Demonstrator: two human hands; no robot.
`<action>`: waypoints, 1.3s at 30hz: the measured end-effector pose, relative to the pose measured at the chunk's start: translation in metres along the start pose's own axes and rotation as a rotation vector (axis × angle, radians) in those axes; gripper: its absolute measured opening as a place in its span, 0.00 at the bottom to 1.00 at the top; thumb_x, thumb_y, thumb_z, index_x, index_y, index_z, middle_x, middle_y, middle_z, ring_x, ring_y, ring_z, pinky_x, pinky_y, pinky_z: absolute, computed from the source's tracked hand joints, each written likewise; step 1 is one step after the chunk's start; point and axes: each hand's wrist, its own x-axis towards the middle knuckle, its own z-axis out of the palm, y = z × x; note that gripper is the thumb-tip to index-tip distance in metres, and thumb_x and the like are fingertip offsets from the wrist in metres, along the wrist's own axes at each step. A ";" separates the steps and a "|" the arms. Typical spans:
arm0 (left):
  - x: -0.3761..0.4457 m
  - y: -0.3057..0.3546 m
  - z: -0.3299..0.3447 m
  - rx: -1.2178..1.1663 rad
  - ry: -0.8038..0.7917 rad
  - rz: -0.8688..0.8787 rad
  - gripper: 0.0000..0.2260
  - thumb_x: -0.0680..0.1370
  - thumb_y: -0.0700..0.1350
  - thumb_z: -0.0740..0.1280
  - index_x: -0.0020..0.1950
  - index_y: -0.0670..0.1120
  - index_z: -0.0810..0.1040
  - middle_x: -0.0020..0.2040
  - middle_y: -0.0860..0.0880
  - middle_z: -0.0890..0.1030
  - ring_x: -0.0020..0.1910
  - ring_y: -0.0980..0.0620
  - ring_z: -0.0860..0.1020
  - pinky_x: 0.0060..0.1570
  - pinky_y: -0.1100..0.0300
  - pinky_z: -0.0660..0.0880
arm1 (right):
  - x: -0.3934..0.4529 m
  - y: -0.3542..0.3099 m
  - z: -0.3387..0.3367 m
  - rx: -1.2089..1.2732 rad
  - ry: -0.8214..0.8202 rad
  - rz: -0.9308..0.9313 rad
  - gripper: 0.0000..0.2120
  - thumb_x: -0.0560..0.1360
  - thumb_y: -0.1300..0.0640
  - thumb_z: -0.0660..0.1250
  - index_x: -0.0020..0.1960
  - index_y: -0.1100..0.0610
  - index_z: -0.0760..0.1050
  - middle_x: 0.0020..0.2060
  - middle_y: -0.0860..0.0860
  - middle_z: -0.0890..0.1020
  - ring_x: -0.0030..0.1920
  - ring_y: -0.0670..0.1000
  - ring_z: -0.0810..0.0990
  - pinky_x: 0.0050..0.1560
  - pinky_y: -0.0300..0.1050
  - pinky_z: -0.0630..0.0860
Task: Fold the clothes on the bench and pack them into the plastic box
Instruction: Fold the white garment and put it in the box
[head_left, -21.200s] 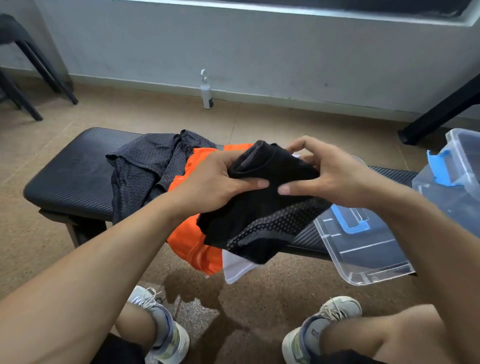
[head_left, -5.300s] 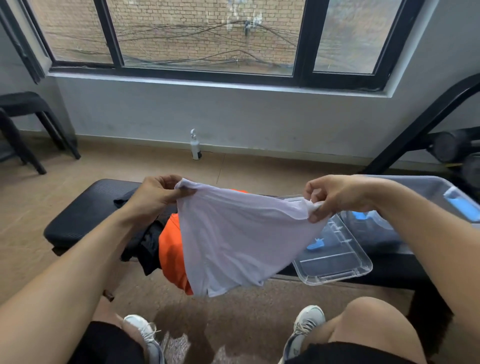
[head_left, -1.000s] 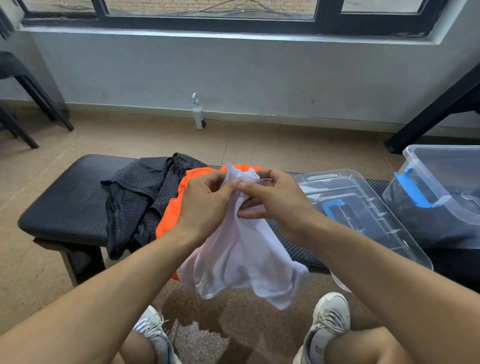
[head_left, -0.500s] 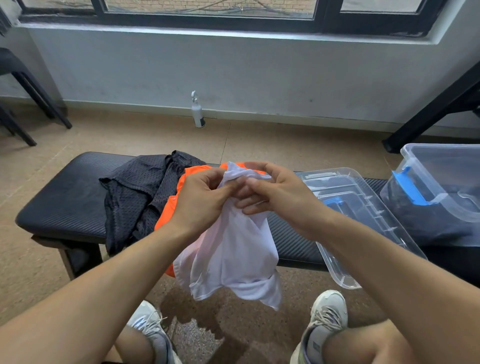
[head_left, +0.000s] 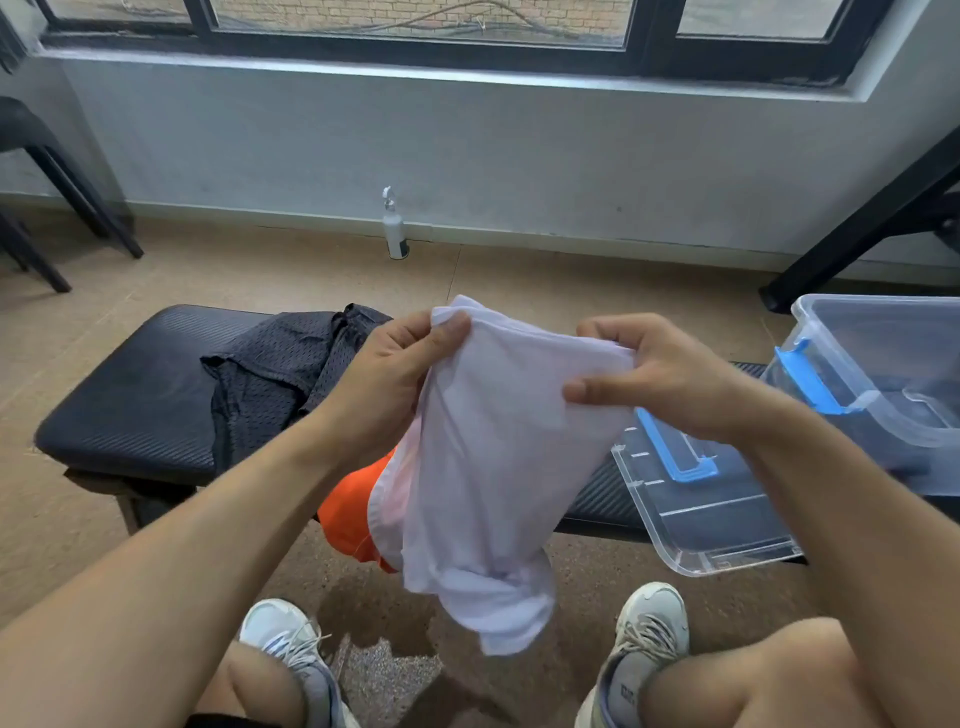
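Note:
I hold a white garment (head_left: 488, 467) up in front of the black padded bench (head_left: 135, 400). My left hand (head_left: 395, 374) pinches its upper left edge and my right hand (head_left: 660, 374) grips its upper right edge, so the cloth hangs between them down toward the floor. An orange garment (head_left: 353, 514) drapes over the bench's front edge behind the white one. A dark mesh garment (head_left: 270, 379) lies crumpled on the bench to the left. The clear plastic box (head_left: 883, 332) with blue latches stands at the right end, with dark cloth inside.
The box's clear lid (head_left: 727, 519) lies on the bench by my right forearm, overhanging the front edge. A white spray bottle (head_left: 394, 228) stands on the floor by the wall. Black chair legs (head_left: 57, 218) are at far left, and a black metal frame (head_left: 857, 228) at right.
My hands were together at the top of the white garment; they have moved apart, spreading its upper edge between them. The cloth now hangs wider and flatter.

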 end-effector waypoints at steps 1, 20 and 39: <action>0.000 0.003 -0.001 -0.011 -0.018 -0.005 0.11 0.78 0.48 0.66 0.49 0.46 0.86 0.45 0.48 0.86 0.43 0.53 0.84 0.44 0.62 0.80 | -0.003 -0.009 -0.002 0.041 0.034 -0.031 0.19 0.64 0.52 0.80 0.32 0.53 0.69 0.28 0.45 0.71 0.29 0.43 0.68 0.29 0.33 0.65; 0.023 -0.002 0.005 0.341 0.060 -0.099 0.17 0.85 0.51 0.59 0.63 0.44 0.81 0.50 0.49 0.85 0.44 0.57 0.82 0.38 0.63 0.78 | 0.017 -0.007 -0.018 -0.149 0.340 0.185 0.24 0.69 0.55 0.80 0.29 0.54 0.64 0.26 0.47 0.65 0.31 0.49 0.61 0.32 0.44 0.57; 0.052 0.027 -0.014 0.335 0.128 0.042 0.13 0.84 0.51 0.61 0.59 0.48 0.83 0.49 0.50 0.85 0.42 0.56 0.81 0.36 0.62 0.77 | 0.046 -0.002 -0.020 0.213 0.340 0.040 0.15 0.69 0.68 0.77 0.55 0.63 0.82 0.51 0.56 0.87 0.48 0.51 0.86 0.49 0.43 0.83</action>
